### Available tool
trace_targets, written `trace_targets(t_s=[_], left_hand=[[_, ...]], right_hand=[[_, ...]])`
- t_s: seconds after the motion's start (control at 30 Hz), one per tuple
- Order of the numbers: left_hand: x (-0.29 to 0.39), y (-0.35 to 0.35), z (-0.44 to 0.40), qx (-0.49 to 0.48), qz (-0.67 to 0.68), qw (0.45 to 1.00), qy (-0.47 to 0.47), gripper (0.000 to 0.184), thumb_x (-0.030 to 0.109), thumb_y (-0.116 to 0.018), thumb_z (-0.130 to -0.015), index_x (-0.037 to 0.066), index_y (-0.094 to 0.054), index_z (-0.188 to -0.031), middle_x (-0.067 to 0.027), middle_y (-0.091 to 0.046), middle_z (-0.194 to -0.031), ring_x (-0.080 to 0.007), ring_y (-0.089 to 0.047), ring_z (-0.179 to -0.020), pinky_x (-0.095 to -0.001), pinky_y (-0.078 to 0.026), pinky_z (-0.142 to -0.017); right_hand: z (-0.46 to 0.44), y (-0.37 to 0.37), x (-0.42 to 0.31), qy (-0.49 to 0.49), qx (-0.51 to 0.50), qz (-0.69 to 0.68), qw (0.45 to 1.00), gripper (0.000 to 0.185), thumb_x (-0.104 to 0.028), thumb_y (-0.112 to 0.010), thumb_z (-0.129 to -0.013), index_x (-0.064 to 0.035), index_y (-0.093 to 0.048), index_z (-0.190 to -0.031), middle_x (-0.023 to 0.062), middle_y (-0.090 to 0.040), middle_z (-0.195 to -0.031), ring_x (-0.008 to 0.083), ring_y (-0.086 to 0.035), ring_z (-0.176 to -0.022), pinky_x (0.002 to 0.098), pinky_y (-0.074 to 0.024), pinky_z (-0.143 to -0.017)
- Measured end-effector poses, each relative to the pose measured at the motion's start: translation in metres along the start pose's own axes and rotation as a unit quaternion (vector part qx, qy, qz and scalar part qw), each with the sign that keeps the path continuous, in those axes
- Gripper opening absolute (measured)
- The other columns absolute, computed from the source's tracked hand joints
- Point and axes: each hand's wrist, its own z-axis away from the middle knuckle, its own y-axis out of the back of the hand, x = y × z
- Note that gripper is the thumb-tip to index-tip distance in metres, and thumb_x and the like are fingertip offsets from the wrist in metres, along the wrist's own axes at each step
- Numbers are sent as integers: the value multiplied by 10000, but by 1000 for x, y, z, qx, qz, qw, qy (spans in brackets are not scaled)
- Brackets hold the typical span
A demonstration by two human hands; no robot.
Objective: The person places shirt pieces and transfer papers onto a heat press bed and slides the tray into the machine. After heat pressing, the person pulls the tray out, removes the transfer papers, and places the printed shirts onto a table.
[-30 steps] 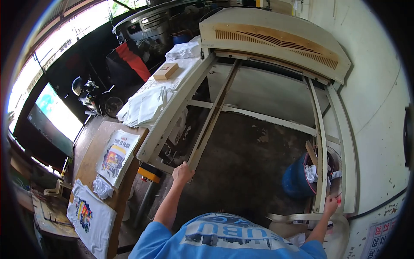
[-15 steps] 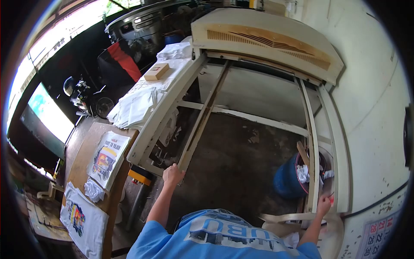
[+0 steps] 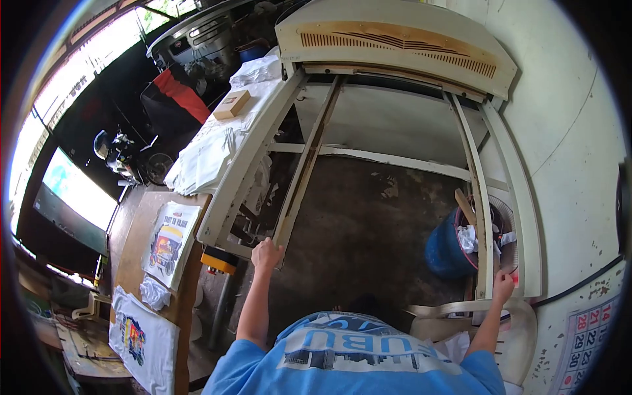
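A beige metal frame (image 3: 388, 160) stretches ahead of me, with two long inner rails and a wide hood (image 3: 395, 43) with brown-stained vents at its far end. My left hand (image 3: 266, 254) is closed on the near end of the left inner rail (image 3: 304, 164). At the near end of the right inner rail (image 3: 475, 174), my right hand (image 3: 503, 288) is closed on the frame, beside a small red part (image 3: 515, 280). Its fingertips are partly hidden. A yellow and black switch box (image 3: 219, 260) hangs under the frame's left corner.
On the left, a wooden table (image 3: 187, 280) carries printed white shirts (image 3: 172, 240). Behind it lie white cloths (image 3: 204, 158) and a small cardboard box (image 3: 232, 105). A blue drum (image 3: 442, 247) stands below the right rail, near a plastic chair (image 3: 523, 329). A wall (image 3: 559, 112) closes the right side.
The view has tilted and shifted slightly, so the hood sits higher in the picture. Both hands stay at the same rail ends; the frame shows no clear movement of its own.
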Motion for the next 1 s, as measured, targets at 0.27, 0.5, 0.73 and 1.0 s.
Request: trace_targets(t_s=[0.27, 0.5, 0.73, 1.0], left_hand=[[-9, -10, 0, 24, -1, 999, -25, 370, 364, -584, -728, 18, -544, -851, -158, -629, -788, -295, -621, -776, -396, -497, -684], [-8, -10, 0, 36, 22, 999, -23, 367, 355, -586, -719, 17, -525, -848, -158, -627, -781, -297, -621, -747, -400, -498, -660], [-7, -9, 2, 14, 13, 1000, -23, 359, 335, -588, -711, 16, -538, -868, -165, -623, -785, -306, -617, -766, -404, -498, -667], [-9, -10, 0, 11, 13, 1000, -15, 323, 323, -582, -712, 21, -537, -818, -165, -625, -792, -301, -618, -785, -409, -494, -669]], right_hand=[[-2, -6, 8, 16, 2, -1, 1000, 359, -333, -533, -788, 10, -629, -752, 208, -606, -717, 385, -578, -667, 446, -446, -605], [-4, -7, 14, 16, -1, 20, 1000, 364, -323, -511, -791, 21, -629, -779, 226, -598, -727, 389, -572, -676, 451, -449, -646], [-8, -11, 28, 13, -7, 10, 1000, 389, -341, -507, -794, 31, -618, -759, 220, -598, -722, 384, -572, -668, 445, -442, -631], [1, 7, -7, -19, -45, 17, 999, 381, -334, -505, -797, 26, -626, -773, 212, -607, -742, 375, -577, -701, 437, -449, -657]])
